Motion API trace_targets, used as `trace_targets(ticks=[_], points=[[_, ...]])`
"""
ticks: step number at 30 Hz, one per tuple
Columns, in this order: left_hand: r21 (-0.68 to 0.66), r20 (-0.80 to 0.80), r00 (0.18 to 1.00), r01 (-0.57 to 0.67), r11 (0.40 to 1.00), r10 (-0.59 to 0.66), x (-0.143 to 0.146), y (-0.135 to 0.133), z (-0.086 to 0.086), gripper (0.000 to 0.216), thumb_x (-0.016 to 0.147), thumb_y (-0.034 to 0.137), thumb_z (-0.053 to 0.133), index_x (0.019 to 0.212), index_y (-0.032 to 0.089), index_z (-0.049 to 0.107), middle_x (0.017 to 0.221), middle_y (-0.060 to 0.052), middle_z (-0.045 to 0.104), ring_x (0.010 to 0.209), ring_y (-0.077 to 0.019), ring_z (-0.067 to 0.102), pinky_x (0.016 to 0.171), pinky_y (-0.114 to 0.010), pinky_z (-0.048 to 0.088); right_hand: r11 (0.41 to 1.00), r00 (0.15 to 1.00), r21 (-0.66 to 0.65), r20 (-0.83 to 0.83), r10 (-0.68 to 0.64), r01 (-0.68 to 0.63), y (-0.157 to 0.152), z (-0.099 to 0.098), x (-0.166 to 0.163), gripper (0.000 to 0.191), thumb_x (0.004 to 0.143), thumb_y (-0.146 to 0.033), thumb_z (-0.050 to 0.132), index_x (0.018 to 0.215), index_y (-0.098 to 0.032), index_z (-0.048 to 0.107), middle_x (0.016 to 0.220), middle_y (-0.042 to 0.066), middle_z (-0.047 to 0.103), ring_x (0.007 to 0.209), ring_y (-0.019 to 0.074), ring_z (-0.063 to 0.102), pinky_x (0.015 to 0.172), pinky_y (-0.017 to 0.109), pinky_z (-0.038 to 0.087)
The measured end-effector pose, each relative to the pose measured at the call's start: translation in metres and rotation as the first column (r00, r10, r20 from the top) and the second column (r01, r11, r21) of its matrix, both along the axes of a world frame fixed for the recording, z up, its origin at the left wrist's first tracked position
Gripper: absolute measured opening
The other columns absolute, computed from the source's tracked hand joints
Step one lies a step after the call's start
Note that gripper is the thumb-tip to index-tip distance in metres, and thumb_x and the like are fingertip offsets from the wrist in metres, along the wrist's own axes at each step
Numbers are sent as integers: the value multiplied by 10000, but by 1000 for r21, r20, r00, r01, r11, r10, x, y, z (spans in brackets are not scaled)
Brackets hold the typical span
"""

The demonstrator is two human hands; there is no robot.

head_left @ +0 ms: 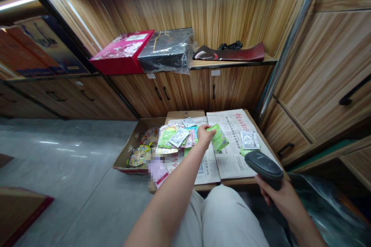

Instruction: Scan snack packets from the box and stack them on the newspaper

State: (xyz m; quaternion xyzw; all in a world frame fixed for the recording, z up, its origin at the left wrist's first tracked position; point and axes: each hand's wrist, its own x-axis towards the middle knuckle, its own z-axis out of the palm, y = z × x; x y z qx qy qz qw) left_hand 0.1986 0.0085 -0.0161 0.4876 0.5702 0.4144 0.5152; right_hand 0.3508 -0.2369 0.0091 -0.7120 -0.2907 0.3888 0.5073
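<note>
From the head camera, looking forward and down: an open cardboard box [121,157] sits on the gray floor at left, holding clear, shiny packages [141,155] with colorful contents, too blurred to identify. Beside it, newspaper sheets [233,160] cover a cardboard surface, where a loose pile of small packets [179,137], silver, green and pink, lies at the end near the box. On the right-hand sheet, a silver packet [249,140] overlaps a green one. On the shelf behind, a pink-and-red box [121,51] stands against a dark box [165,48] wrapped in clear plastic. The left arm stretches forward from the lower left; the left hand [205,135] pinches a green packet [219,139] by its edge above the newspaper. At lower right, the right hand [278,195] has its fingers wrapped around a black handheld scanner [263,165], its head angled toward the newspaper.
</note>
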Motion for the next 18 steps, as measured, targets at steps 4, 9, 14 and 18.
trace_targets(ticks=[4,9,14,18], points=[[-83,42,999,-28,996,32,-7,0,4,305,588,129,780,867,139,655,756,-32,645,683,-155,627,636,-269,511,1000,1000,-23,-12,-3,2,-1,-1,5,401,627,-546,786,634,-186,611,456,-14,556,355,144,487,354,269,390],[-203,162,974,-121,972,155,-29,5,15,601,594,77,725,1178,149,600,839,-45,644,672,-147,627,645,-298,536,999,999,-29,-32,-44,43,-4,-6,4,408,646,-547,789,614,-183,607,465,-15,552,380,140,488,374,265,403],[-229,210,942,-212,950,261,-64,19,23,457,615,72,668,1061,163,625,700,9,580,625,-139,619,640,-292,537,999,1000,-32,-8,-10,10,-4,-13,4,418,661,-570,779,629,-182,627,459,-5,558,380,156,498,384,280,404],[-162,199,893,-376,912,404,-102,30,26,373,581,4,621,918,159,587,691,21,579,624,-122,624,674,-278,534,999,999,-36,22,33,-33,-4,-14,5,434,693,-581,754,572,-196,595,443,2,553,380,159,500,397,284,401]])
